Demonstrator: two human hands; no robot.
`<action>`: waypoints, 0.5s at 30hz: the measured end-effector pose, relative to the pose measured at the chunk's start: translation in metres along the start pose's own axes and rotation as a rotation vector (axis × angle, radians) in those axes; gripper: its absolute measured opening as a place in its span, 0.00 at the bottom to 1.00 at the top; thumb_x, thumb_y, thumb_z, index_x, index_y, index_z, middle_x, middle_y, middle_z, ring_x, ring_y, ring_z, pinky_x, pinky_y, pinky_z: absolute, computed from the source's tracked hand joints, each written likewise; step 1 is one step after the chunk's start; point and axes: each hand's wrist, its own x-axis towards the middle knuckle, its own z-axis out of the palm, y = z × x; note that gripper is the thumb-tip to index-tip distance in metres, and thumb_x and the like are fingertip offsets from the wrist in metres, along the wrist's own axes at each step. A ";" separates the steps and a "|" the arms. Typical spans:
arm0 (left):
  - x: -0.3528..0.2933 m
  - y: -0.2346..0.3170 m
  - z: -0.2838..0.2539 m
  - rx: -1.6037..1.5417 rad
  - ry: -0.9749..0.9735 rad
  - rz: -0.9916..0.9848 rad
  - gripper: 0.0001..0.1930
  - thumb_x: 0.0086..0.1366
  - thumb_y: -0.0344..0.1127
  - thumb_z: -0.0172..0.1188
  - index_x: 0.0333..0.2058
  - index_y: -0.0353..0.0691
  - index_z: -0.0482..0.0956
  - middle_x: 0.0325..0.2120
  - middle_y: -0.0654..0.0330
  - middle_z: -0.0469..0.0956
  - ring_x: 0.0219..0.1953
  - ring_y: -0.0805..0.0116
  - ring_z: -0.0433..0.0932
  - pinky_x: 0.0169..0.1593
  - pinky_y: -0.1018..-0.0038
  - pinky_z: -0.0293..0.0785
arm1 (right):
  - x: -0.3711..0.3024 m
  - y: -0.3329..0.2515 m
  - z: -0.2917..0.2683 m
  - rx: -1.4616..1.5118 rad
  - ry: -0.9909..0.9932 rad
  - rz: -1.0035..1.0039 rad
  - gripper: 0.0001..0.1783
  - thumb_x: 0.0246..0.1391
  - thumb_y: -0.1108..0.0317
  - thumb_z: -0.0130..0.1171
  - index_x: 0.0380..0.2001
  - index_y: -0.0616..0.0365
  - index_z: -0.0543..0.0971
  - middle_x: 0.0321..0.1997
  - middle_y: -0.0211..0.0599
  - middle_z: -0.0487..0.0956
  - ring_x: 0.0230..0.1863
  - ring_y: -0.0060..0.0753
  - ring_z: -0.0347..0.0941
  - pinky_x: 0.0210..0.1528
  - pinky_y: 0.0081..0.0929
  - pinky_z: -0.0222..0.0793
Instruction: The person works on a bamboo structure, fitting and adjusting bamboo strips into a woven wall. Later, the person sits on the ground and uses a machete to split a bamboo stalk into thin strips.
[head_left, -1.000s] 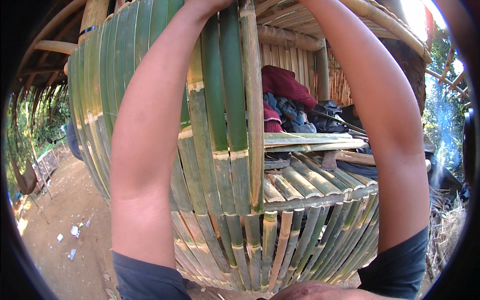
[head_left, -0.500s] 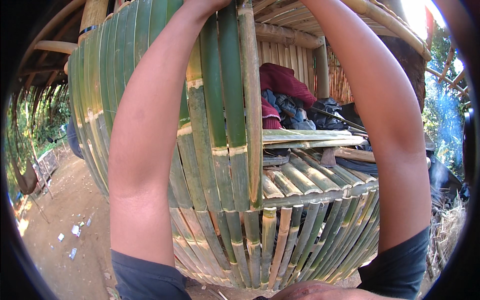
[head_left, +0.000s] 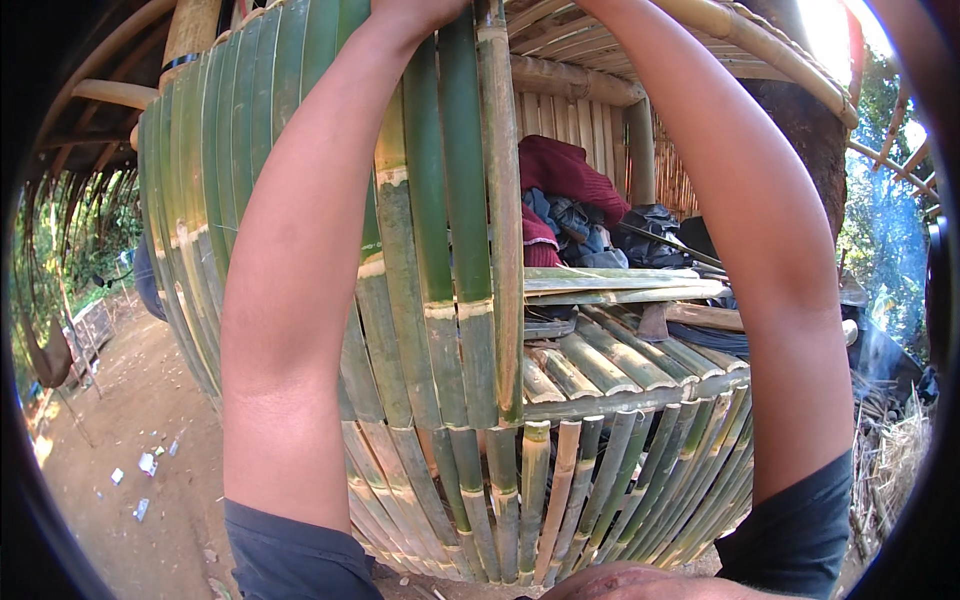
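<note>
Both of my arms reach up to the top edge of the picture, in front of a wall of upright green bamboo slats [head_left: 425, 220]. Of my left hand [head_left: 425, 12], only the part by the wrist shows, at the top of the slats; its fingers are cut off by the edge. My right forearm [head_left: 740, 140] rises past the opening on the right, and the hand itself lies beyond the top edge. Nearest the left hand is the outermost bamboo slat [head_left: 505, 220], which borders the opening.
Inside the opening, maroon cloth [head_left: 570, 178] and dark bundles lie behind loose split bamboo strips [head_left: 620, 285]. An axe head [head_left: 652, 322] rests on the bamboo platform [head_left: 600, 365]. Below runs a slatted bamboo skirt [head_left: 590, 480]. Dirt ground [head_left: 120, 430] with litter lies left; smoke [head_left: 890, 270] drifts right.
My right forearm has shifted slightly to the left, its wrist closer to the left one. My left arm has moved a little to the right. The bamboo looks unchanged.
</note>
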 end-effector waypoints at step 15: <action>-0.012 -0.001 0.008 -0.143 -0.007 -0.037 0.25 0.48 0.53 0.80 0.42 0.47 0.89 0.43 0.49 0.85 0.49 0.52 0.82 0.54 0.59 0.76 | -0.003 0.010 0.006 -0.061 -0.039 0.061 0.08 0.53 0.64 0.74 0.31 0.57 0.89 0.30 0.42 0.88 0.31 0.33 0.85 0.37 0.34 0.81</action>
